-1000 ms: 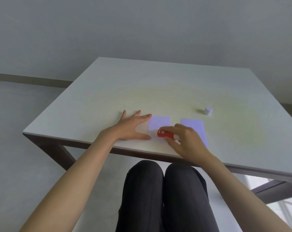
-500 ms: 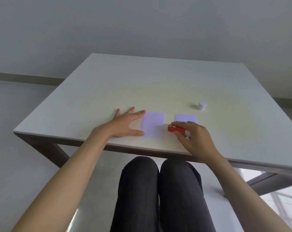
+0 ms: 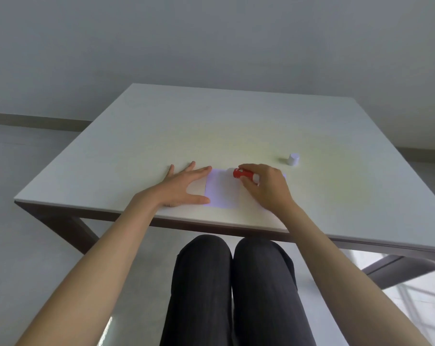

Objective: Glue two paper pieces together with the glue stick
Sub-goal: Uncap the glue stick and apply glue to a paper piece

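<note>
Pinching the red glue stick (image 3: 243,174) between thumb and curled fingertips, the right hand (image 3: 266,188) lays it nearly flat at the far right corner of the pale paper piece (image 3: 222,191), seemingly to spread glue there. Spread open and gripping nothing, the left hand (image 3: 184,187) presses forefinger and thumb on that sheet's left edge to stop sliding. Beyond the right knuckles, the second paper (image 3: 283,175) is mostly hidden, and the white cap (image 3: 293,159) stands apart on the table (image 3: 161,126).

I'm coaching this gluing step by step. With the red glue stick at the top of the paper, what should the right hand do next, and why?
Probably draw the red glue stick down the pale lilac paper sheet toward the near edge. The right hand holds it at the sheet's far edge, the left hand pins the sheet's left side flat, and the small white cap stands off to the side.
</note>
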A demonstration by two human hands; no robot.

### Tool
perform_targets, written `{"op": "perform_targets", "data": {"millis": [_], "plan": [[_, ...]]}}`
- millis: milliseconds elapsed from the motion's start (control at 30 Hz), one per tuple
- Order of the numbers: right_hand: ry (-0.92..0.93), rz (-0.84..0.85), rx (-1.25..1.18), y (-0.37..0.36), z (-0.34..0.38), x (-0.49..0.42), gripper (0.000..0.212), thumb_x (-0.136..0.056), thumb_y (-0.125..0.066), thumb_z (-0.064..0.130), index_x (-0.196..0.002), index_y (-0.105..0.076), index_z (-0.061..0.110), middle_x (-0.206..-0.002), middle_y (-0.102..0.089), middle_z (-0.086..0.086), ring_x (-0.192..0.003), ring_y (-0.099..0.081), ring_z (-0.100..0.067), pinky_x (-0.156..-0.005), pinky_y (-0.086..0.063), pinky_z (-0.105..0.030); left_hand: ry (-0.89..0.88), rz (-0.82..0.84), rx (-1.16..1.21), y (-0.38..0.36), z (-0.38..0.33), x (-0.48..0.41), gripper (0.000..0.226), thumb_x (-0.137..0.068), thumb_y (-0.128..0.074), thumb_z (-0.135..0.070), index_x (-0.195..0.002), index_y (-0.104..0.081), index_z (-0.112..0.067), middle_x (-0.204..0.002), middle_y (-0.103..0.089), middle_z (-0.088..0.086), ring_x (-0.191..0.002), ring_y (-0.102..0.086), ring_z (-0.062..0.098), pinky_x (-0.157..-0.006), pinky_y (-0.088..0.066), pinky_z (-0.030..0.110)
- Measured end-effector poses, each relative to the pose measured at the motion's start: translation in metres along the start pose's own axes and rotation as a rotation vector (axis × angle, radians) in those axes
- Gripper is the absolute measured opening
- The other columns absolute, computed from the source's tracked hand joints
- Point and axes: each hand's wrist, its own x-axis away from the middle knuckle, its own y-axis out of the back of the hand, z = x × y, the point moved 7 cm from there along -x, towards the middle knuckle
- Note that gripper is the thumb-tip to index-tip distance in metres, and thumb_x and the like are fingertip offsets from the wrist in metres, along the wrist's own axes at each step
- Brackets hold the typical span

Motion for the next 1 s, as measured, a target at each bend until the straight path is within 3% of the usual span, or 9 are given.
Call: {"op": "perform_targets", "data": {"millis": [133, 233, 300, 433, 533, 600, 667, 767, 1000], "plan": [[0.154, 0.108, 0.010, -0.013, 0.028, 0.028, 0.028, -0.087, -0.060, 0.028, -0.114, -0.066, 0.026, -0.085, -0.063, -0.003, -0.073, -0.056, -0.020, -0.072, -0.050, -0.037, -0.019, -0.006, -0.014, -0.002, 0.001, -0.001, 0.083, -0.079, -0.059, -0.057, -0.146, -0.013, -0.041, -0.156, -0.009, -0.024, -0.142, 0.015, 0.000, -0.113, 0.021, 0.045], [0.100, 0.088, -0.119, 0.001, 0.029, 0.034, 0.026, -0.085, -0.064, 0.026, -0.111, -0.068, 0.026, -0.078, -0.063, 0.010, -0.068, -0.054, -0.004, -0.069, -0.044, -0.016, -0.033, -0.013, -0.024, -0.001, 0.000, -0.001, 0.080, -0.079, -0.056, -0.059, -0.145, -0.015, -0.042, -0.155, -0.007, -0.026, -0.144, 0.013, 0.003, -0.113, 0.020, 0.048], [-0.040, 0.019, -0.342, 0.014, 0.019, 0.035, 0.025, -0.084, -0.066, 0.021, -0.109, -0.069, 0.023, -0.070, -0.060, 0.022, -0.059, -0.055, 0.005, -0.062, -0.040, -0.005, -0.040, -0.016, -0.025, -0.001, -0.001, 0.000, 0.077, -0.080, -0.056, -0.057, -0.144, -0.016, -0.044, -0.156, -0.004, -0.025, -0.144, 0.013, 0.004, -0.113, 0.020, 0.048], [-0.304, 0.095, -1.096, 0.010, 0.010, 0.043, 0.023, -0.087, -0.062, 0.021, -0.109, -0.069, 0.018, -0.066, -0.062, 0.006, -0.048, -0.045, -0.012, -0.051, -0.037, -0.020, -0.054, -0.032, 0.032, 0.005, -0.011, 0.006, 0.076, -0.084, -0.057, -0.048, -0.140, -0.005, -0.052, -0.152, 0.004, -0.028, -0.144, 0.010, 0.003, -0.113, 0.019, 0.049], [-0.414, 0.245, -1.453, -0.011, 0.020, 0.052, 0.028, -0.079, -0.064, 0.030, -0.105, -0.070, 0.022, -0.075, -0.066, 0.002, -0.048, -0.047, -0.011, -0.051, -0.044, -0.018, -0.109, -0.157, 0.343, 0.015, -0.032, 0.016, 0.063, -0.086, -0.058, -0.040, -0.138, -0.025, -0.049, -0.148, -0.022, -0.028, -0.141, -0.010, -0.006, -0.117, 0.007, 0.039], [-0.447, 0.283, -1.549, -0.024, 0.026, 0.053, 0.025, -0.078, -0.064, 0.032, -0.100, -0.071, 0.023, -0.077, -0.064, 0.001, -0.048, -0.047, -0.011, -0.050, -0.044, -0.019, -0.182, -0.268, 0.592, 0.020, -0.054, 0.024, 0.036, -0.087, -0.060, -0.031, -0.121, -0.056, -0.042, -0.131, -0.053, -0.027, -0.131, -0.037, -0.007, -0.113, -0.021, 0.023], [-0.471, 0.302, -1.605, -0.033, 0.033, 0.053, 0.026, -0.079, -0.063, 0.032, -0.101, -0.068, 0.019, -0.076, -0.060, 0.000, -0.049, -0.045, -0.011, -0.048, -0.042, -0.019, -0.200, -0.372, 0.763, 0.019, -0.072, 0.028, 0.020, -0.086, -0.063, -0.022, -0.101, -0.070, -0.033, -0.107, -0.072, -0.017, -0.111, -0.060, -0.001, -0.096, -0.040, 0.014], [-0.454, 0.293, -1.521, -0.037, 0.038, 0.052, 0.030, -0.081, -0.062, 0.035, -0.104, -0.067, 0.017, -0.077, -0.063, 0.001, -0.051, -0.046, -0.012, -0.051, -0.041, -0.021, -0.118, -0.514, 0.901, 0.017, -0.075, 0.029, 0.012, -0.080, -0.070, -0.020, -0.090, -0.075, -0.016, -0.094, -0.077, 0.004, -0.095, -0.069, 0.011, -0.089, -0.047, 0.024], [-0.427, 0.191, -1.056, -0.024, 0.027, 0.062, 0.022, -0.088, -0.062, 0.018, -0.108, -0.068, 0.018, -0.087, -0.063, 0.000, -0.053, -0.048, -0.011, -0.053, -0.039, -0.021, 0.035, -0.792, 0.567, 0.090, -0.043, 0.007, 0.009, -0.072, -0.072, -0.032, -0.067, -0.069, -0.038, -0.069, -0.069, -0.026, -0.065, -0.062, -0.016, -0.062, -0.041, 0.005]]}}
